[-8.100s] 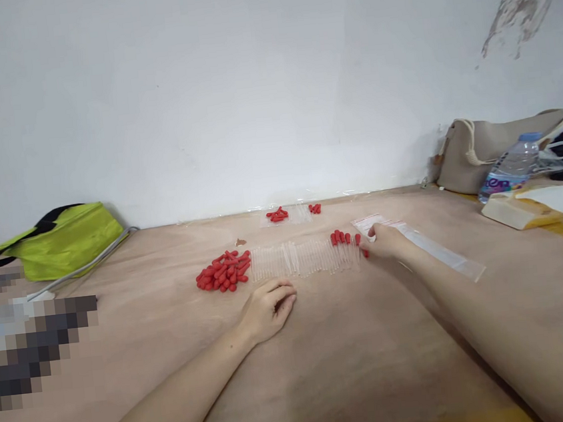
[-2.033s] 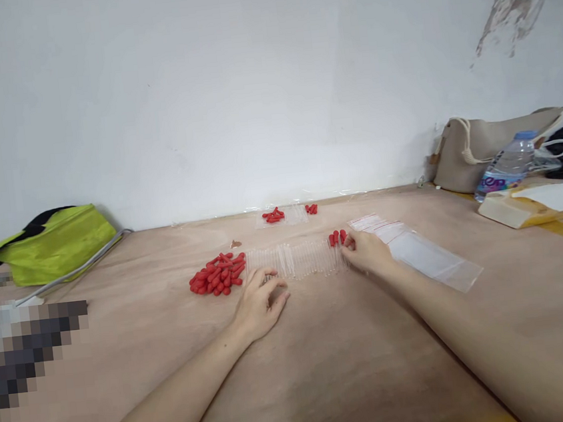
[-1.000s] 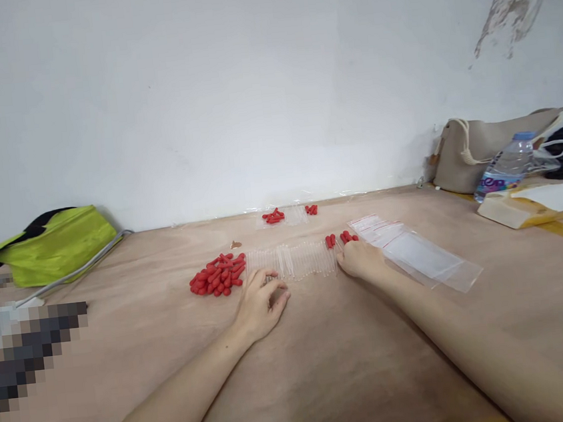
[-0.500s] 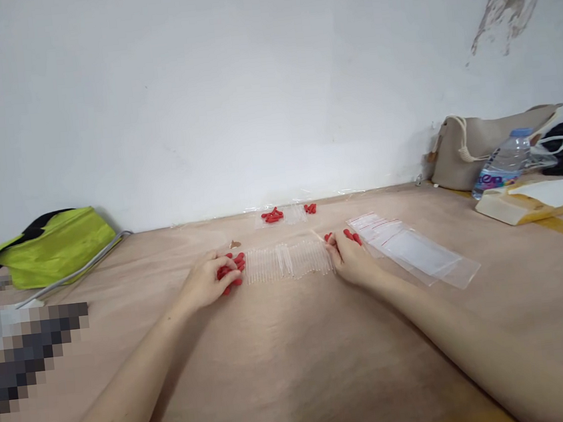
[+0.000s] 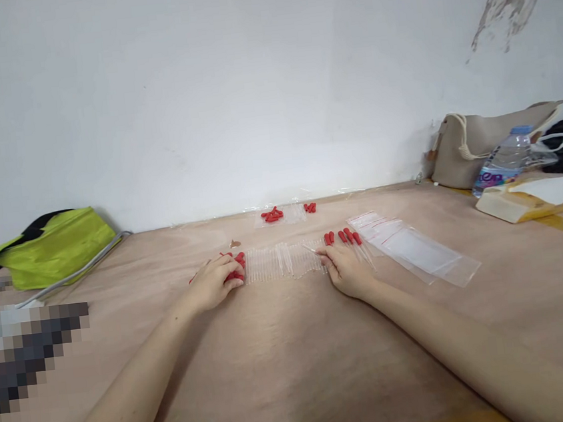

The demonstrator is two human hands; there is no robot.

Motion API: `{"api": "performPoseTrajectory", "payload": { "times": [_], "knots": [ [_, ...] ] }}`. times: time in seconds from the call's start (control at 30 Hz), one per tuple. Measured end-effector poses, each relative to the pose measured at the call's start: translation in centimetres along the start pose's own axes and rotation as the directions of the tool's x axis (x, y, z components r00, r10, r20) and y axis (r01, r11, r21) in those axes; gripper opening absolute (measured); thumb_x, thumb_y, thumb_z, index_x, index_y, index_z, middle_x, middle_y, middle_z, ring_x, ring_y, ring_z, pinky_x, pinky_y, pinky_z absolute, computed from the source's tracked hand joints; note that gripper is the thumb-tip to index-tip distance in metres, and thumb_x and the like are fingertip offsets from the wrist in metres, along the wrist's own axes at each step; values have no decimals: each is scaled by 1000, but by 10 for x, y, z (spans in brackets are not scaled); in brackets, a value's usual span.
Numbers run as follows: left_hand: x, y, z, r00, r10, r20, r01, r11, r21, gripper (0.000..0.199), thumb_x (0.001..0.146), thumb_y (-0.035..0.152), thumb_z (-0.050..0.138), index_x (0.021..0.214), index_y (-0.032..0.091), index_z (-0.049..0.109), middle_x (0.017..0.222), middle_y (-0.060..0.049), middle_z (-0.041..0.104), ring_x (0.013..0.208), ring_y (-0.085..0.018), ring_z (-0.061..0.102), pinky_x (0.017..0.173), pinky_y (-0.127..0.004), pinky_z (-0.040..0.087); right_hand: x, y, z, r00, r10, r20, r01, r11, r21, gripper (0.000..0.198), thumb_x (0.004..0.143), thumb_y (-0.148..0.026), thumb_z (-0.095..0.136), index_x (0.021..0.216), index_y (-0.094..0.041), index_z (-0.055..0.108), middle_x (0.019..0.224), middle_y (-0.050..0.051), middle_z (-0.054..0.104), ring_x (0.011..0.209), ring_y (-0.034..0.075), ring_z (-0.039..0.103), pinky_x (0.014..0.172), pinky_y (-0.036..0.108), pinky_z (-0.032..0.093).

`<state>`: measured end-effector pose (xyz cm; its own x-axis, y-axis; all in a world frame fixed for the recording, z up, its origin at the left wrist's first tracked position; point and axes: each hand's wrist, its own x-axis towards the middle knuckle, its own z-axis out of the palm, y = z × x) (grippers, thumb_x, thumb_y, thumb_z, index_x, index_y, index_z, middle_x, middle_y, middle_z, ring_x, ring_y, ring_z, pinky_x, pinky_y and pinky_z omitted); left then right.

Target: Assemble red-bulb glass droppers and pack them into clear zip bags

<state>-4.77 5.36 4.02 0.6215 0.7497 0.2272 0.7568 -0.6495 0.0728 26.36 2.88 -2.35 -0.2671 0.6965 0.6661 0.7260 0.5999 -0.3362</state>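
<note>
My left hand point(image 5: 215, 284) is curled over a pile of red rubber dropper bulbs point(image 5: 239, 258), thumb and fingers closed on a bulb that is partly hidden. My right hand point(image 5: 349, 271) pinches a thin clear dropper tube point(image 5: 309, 247), which slants up to the left. Between the hands lies a row of clear tubes point(image 5: 267, 264), side by side. Just beyond and right of my right hand, several droppers with red bulbs point(image 5: 348, 235) lie on the brown table covering; the hand hides part of them.
Clear zip bags point(image 5: 416, 250) overlap at the right. By the wall lie more red bulbs point(image 5: 272, 215) and tubes point(image 5: 294, 213) on plastic. A green bag point(image 5: 59, 248) stands left; a water bottle point(image 5: 504, 157) and beige bag point(image 5: 485, 136) stand right.
My right hand has shifted slightly left and toward me, uncovering red-bulbed droppers, and now pinches a clear tube from the row's right end. My left hand has turned further over the bulbs.
</note>
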Motion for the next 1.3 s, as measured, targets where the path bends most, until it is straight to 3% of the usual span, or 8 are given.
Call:
{"api": "performPoseTrajectory", "payload": {
  "times": [0.47, 0.63, 0.73, 0.83, 0.93, 1.03, 1.2, 1.3],
  "knots": [
    [-1, 4, -2, 983, -176, -44, 156, 946, -284, 18, 84, 35, 40, 84, 19, 49, 83, -1, 60, 73, -16, 55, 68, -28, 42, 0, -5, -4, 999, 41, 33, -43, 997, 67, 23, 86, -17, 36, 101, -18, 53, 92, 9, 61, 87, 20, 55, 75, 35, 44],
    [2, 14, 2, 956, -222, -194, 133, 912, -387, 22, 84, 34, 41, 94, 18, 52, 94, -4, 61, 84, -18, 57, 77, -31, 43, 0, -6, -5, 1000, 27, 9, -28, 996, 88, 31, 85, -15, 34, 112, -19, 49, 98, 10, 60, 91, 21, 55, 78, 38, 43],
    [7, 34, 15, 916, -311, -252, 110, 801, -588, 26, 84, 34, 42, 99, 17, 54, 99, -6, 61, 89, -18, 57, 80, -31, 44, 0, -8, -5, 1000, 2, -6, -2, 996, 92, 26, 85, -16, 34, 104, -18, 52, 94, 10, 59, 89, 21, 54, 76, 36, 44],
    [11, 57, 36, 913, -370, -169, 96, 600, -794, 24, 79, 35, 51, 92, 15, 54, 90, -7, 63, 80, -16, 60, 73, -29, 47, -1, -11, -5, 1000, -11, 15, 9, 996, 89, 19, 86, -19, 37, 96, -18, 53, 89, 8, 60, 85, 19, 54, 75, 34, 42],
    [13, 72, 55, 912, -383, -148, 86, 530, -844, 21, 74, 34, 59, 77, 16, 49, 82, -5, 63, 75, -16, 61, 67, -28, 48, -2, -17, -4, 999, -10, 46, 7, 998, 69, 16, 87, -22, 38, 90, -18, 53, 84, 5, 61, 81, 18, 55, 73, 32, 40],
    [11, 77, 62, 916, -356, -187, 56, 573, -817, 19, 76, 31, 58, 77, 17, 46, 77, -2, 60, 73, -15, 61, 64, -26, 47, -4, -26, -2, 996, -57, 64, 54, 997, 52, 16, 87, -22, 38, 90, -18, 54, 84, 5, 62, 79, 16, 55, 75, 32, 36],
    [7, 80, 54, 917, -270, -294, 32, 784, -620, 22, 79, 25, 55, 100, 19, 52, 93, -4, 61, 86, -17, 58, 74, -31, 46, -4, -36, -4, 987, -143, 77, 146, 989, -26, 17, 88, -20, 38, 91, -18, 54, 85, 4, 64, 77, 15, 56, 78, 33, 30],
    [6, 82, 49, 913, -221, -342, 16, 859, -512, 23, 80, 24, 54, 103, 20, 56, 97, -5, 63, 90, -18, 57, 81, -34, 43, -4, -37, -6, 987, -150, 60, 153, 987, -53, 17, 87, -20, 38, 90, -18, 55, 84, 4, 65, 76, 15, 56, 78, 33, 28]
  ]
}}
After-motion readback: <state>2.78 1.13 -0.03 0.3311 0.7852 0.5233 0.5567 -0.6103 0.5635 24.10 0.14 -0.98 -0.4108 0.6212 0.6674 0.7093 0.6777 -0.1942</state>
